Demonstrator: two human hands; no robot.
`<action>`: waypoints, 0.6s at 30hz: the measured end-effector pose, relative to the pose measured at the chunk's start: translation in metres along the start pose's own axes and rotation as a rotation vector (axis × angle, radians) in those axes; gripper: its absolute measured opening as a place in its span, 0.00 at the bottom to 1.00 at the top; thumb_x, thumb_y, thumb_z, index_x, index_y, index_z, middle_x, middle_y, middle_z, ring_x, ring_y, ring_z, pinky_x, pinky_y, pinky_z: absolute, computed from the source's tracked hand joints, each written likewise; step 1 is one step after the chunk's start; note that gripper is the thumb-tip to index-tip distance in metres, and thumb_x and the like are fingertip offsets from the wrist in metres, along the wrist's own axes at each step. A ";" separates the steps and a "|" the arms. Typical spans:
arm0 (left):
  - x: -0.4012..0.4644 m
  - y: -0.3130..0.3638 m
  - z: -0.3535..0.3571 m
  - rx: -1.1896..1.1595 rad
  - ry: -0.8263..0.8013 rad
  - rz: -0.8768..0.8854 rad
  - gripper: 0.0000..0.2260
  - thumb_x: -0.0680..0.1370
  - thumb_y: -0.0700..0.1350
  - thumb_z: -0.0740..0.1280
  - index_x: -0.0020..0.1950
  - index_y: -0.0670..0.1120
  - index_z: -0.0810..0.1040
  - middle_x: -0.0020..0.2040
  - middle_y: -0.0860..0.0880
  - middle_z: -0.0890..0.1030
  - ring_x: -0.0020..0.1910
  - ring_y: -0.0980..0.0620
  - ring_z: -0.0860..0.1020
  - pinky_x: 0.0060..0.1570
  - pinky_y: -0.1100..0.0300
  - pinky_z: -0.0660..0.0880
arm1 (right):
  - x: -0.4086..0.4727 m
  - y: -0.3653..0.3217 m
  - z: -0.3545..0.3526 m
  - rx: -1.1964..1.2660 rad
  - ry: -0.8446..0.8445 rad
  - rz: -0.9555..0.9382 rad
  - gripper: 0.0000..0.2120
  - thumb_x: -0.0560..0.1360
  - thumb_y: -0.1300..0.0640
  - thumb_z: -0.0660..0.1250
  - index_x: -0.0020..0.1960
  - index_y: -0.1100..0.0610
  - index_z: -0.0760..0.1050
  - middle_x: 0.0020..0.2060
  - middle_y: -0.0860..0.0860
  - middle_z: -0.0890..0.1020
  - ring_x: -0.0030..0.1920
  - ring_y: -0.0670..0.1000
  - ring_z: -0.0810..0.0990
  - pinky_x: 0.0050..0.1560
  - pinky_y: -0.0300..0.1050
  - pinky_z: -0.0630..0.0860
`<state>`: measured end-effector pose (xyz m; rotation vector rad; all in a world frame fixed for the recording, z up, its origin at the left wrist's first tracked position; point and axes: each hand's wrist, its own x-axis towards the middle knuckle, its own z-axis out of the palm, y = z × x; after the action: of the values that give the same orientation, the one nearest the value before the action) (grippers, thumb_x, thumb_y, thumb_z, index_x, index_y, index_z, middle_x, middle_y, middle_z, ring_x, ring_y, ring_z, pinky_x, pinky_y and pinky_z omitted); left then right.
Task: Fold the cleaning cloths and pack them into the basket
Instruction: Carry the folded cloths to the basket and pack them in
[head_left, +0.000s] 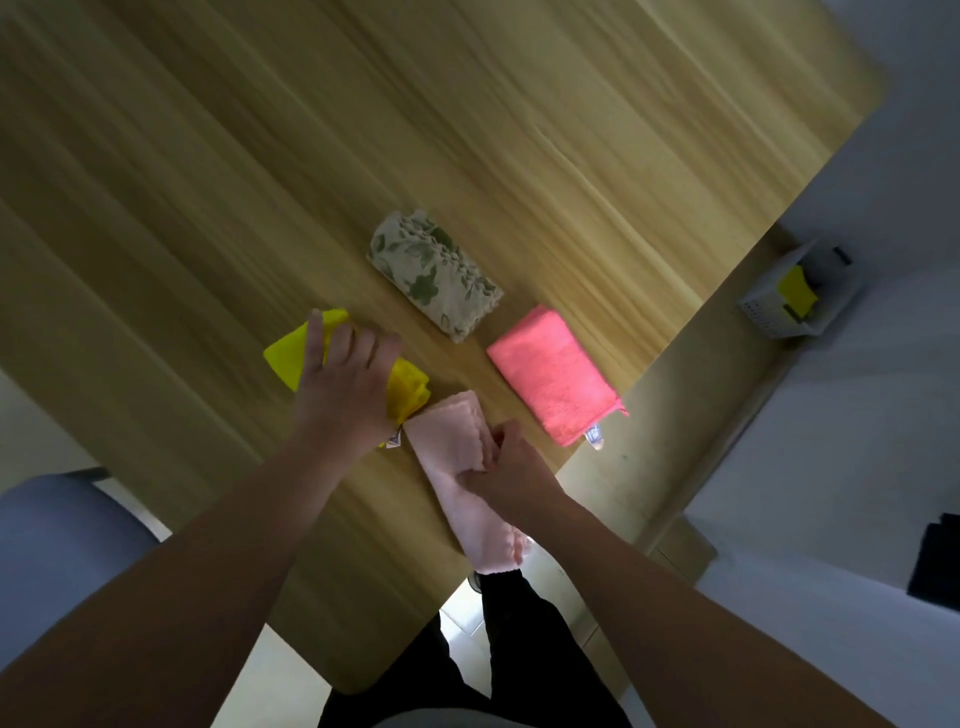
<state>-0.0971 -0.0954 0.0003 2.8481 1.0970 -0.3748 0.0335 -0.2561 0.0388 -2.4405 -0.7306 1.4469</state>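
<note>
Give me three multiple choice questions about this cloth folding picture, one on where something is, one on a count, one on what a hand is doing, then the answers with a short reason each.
1. Where is the basket?
A. on the table
B. on the floor past the table edge
C. on the chair

2. How many cloths lie on the table?
A. two
B. three
C. four

3. What is the right hand doing?
A. gripping the pale pink cloth
B. resting flat on the table
C. holding the basket

Answers:
1 B, it sits below and beyond the table.
2 C, yellow cloth, floral cloth, bright pink cloth, pale pink.
3 A, its fingers curl into the fabric.
</note>
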 end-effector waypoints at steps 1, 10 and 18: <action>0.001 -0.001 -0.003 0.006 -0.010 -0.004 0.30 0.62 0.54 0.72 0.63 0.48 0.74 0.54 0.45 0.73 0.62 0.41 0.66 0.73 0.39 0.44 | -0.001 0.002 -0.004 0.004 -0.010 -0.006 0.24 0.70 0.52 0.72 0.59 0.55 0.64 0.46 0.49 0.75 0.45 0.51 0.75 0.38 0.43 0.70; 0.038 0.051 -0.038 -0.173 0.149 0.423 0.18 0.60 0.50 0.62 0.46 0.45 0.77 0.38 0.47 0.80 0.48 0.43 0.78 0.72 0.49 0.55 | -0.024 0.063 -0.071 -0.048 -0.220 0.037 0.22 0.71 0.54 0.66 0.64 0.58 0.72 0.57 0.55 0.79 0.56 0.54 0.76 0.55 0.44 0.72; 0.082 0.252 -0.097 -0.357 0.029 0.612 0.12 0.63 0.47 0.59 0.40 0.43 0.76 0.35 0.43 0.79 0.38 0.38 0.78 0.38 0.52 0.73 | -0.064 0.174 -0.171 -0.199 -0.057 0.207 0.14 0.81 0.51 0.51 0.60 0.57 0.69 0.58 0.55 0.78 0.53 0.54 0.75 0.45 0.44 0.66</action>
<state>0.1497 -0.2144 0.0675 2.6790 0.2167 -0.0795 0.2099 -0.4256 0.0996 -2.7047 -0.6797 1.5932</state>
